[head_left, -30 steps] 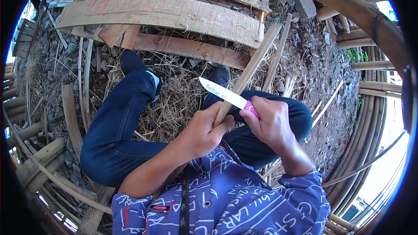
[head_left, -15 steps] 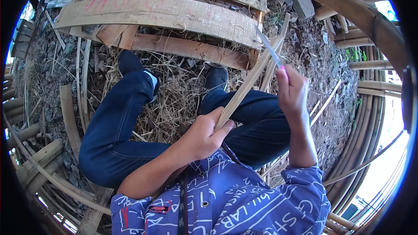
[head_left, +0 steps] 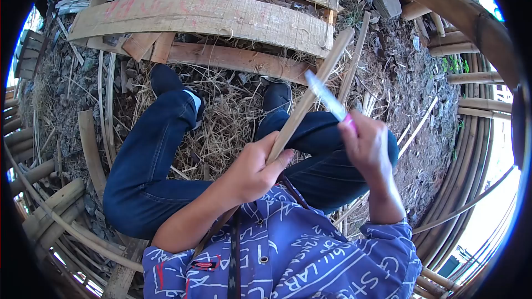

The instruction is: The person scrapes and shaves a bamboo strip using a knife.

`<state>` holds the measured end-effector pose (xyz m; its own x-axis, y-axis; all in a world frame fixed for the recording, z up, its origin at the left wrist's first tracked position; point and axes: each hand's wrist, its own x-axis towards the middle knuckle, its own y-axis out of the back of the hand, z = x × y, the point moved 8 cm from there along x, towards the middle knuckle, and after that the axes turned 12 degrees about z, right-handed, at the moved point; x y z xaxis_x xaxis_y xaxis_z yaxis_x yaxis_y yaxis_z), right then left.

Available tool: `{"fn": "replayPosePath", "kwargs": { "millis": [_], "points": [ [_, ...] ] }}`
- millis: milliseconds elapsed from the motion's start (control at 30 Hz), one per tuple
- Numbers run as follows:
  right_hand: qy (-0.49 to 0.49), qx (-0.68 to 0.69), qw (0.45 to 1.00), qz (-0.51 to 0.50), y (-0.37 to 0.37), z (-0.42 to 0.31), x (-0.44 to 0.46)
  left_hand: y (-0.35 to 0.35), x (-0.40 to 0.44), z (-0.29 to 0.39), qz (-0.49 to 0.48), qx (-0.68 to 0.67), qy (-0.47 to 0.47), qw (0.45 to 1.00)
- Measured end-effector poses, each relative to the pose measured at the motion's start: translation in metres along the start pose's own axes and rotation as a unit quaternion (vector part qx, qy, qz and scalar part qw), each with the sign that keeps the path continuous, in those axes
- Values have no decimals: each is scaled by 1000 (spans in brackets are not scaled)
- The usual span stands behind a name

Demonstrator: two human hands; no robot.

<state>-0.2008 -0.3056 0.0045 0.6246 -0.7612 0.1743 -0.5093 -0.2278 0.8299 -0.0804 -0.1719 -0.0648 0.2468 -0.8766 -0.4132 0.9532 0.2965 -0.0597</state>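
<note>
My left hand (head_left: 257, 167) is wrapped round the lower end of a flat bamboo strip (head_left: 313, 95), which slants up and to the right above my leg. In my right hand (head_left: 366, 141) is the pink handle of a knife (head_left: 326, 96). Its blade, slightly blurred, points up and left and overlaps the strip's middle in view; whether they touch I cannot tell. The hands are apart, the right one lying to the right of the strip.
A slatted wooden pallet (head_left: 199, 15) stands in front of my feet. Dry shavings (head_left: 216, 127) cover the ground between my legs. Bamboo poles (head_left: 479, 77) line the right side, and more bamboo (head_left: 55, 205) lies at the left. Another strip (head_left: 354, 58) lies beyond my right knee.
My right hand moved up with the knife, then came back down and left, with the blade now over the strip. My left hand has kept its hold while the strip's angle shifted slightly.
</note>
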Motion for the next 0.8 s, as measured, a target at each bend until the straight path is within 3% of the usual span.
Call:
{"fn": "replayPosePath", "kwargs": {
  "millis": [133,333,567,633,700,800],
  "points": [
    [12,-8,1000,-18,2,8,6,-1,1,4,3,0,0,1000],
    [-57,15,996,71,18,30,20,-4,-1,3,-4,-10,48,999],
    [22,99,995,-28,-7,-11,-1,-5,2,-4,-24,-49,52,997],
    [-30,165,985,-45,-19,-6,-7,-2,4,-7,-42,-65,43,996],
    [-28,194,980,-27,-26,-2,-11,-12,2,-19,-148,-213,127,958],
    [-122,311,942,34,-31,11,-18,-8,6,-21,-127,-232,116,957]
  ]
}}
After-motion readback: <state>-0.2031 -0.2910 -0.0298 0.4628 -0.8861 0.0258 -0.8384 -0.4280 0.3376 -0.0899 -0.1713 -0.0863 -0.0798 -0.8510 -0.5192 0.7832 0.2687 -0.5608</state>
